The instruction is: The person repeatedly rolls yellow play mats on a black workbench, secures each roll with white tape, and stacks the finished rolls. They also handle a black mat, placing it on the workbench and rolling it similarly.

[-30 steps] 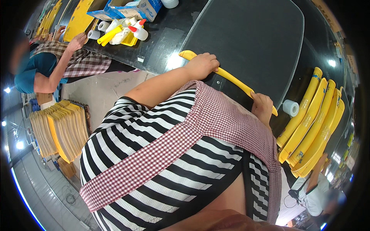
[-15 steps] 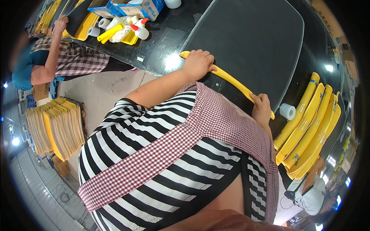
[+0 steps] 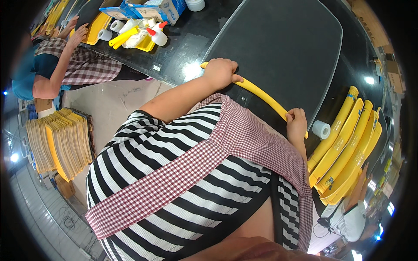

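A long, curved yellow strip (image 3: 265,96) lies along the near edge of a large black panel (image 3: 278,48) with a pale outline. My left hand (image 3: 220,74) is closed around the strip near its left end, thumb toward the panel. Near the other end, my right hand (image 3: 296,123) pinches the strip between thumb and fingers. The strip's underside and its exact contact with the panel's edge are hidden. Just right of my right hand stands a whitish roll (image 3: 321,129). Beyond it, several curved yellow pieces (image 3: 333,156) lie side by side.
On the dark table (image 3: 180,56) are white bottles with red tips (image 3: 158,36), a yellow tray (image 3: 146,44) and blue boxes (image 3: 172,11). A co-worker in a checked apron (image 3: 93,65) stands at left, above a stack of yellow-edged boards (image 3: 61,141). Another person (image 3: 350,219) is at lower right.
Both hands keep hold of the strip, and its right end has dropped slightly in view. My right fingers have closed in more. The left co-worker's second hand has come into sight.
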The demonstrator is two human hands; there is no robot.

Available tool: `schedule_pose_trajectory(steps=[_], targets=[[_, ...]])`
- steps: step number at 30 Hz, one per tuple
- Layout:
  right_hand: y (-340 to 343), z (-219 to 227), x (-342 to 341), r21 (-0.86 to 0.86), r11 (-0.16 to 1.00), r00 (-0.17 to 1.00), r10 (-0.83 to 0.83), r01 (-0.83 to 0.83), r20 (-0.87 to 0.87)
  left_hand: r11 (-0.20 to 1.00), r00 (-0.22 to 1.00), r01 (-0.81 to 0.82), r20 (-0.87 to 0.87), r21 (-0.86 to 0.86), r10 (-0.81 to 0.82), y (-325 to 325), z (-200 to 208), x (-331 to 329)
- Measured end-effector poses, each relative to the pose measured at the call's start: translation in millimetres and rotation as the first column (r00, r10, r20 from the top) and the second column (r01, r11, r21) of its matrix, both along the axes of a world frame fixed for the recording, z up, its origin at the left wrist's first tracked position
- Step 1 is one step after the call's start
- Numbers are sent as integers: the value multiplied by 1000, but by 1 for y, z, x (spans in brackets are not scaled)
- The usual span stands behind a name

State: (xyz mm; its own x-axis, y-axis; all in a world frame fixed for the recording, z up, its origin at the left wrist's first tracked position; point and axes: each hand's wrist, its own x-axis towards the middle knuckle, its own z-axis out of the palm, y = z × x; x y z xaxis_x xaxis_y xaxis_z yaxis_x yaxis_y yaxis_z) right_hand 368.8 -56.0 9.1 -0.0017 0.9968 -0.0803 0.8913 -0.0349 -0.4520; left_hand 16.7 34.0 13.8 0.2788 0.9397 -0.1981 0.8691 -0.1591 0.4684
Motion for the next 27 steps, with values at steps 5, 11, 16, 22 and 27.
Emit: schedule_pose_trajectory(steps=[5, 11, 16, 22, 27], targets=[[11, 8, 12, -135, 985, 990, -92, 106, 106, 990, 998, -26, -64, -135, 18, 20, 9, 4], [14, 11, 17, -236, 948, 977, -209, 213, 43, 997, 991, -33, -128, 68, 41, 13, 3, -1], [5, -7, 32, -135, 980, 989, -148, 148, 5, 997, 987, 6, -160, -78, -18, 16, 8, -2], [-3, -29, 43, 166, 986, 998, 36, -28, -43, 931, 969, 246, -35, 271, -246, 11, -27, -24], [-4, -30, 39, 404, 905, 990, 144, -136, 11, 898, 965, 244, 1, 367, -263, 8, -18, -20]])
